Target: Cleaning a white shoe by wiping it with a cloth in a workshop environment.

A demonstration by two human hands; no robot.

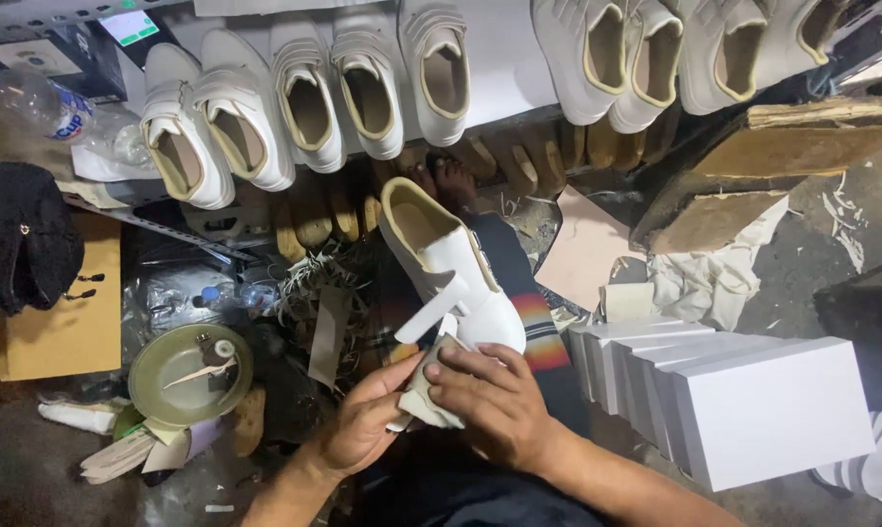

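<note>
A white shoe upper (448, 265) with a cream lining and loose straps rests over my lap, toe end toward me. My left hand (358, 422) holds its near end from the left, thumb against the toe. My right hand (494, 395) presses a folded pale cloth or piece of material (423, 400) against the toe, fingers curled over it. Both hands touch the shoe. My bare foot (451, 181) shows just beyond the shoe.
A row of white shoes (309, 98) lies on a shelf ahead, with wooden lasts (314, 215) below. Several white boxes (743, 400) stand at the right. At the left sit a round green lid (167, 376), a plastic bottle (41, 102), cardboard (70, 332) and a black garment (21, 239).
</note>
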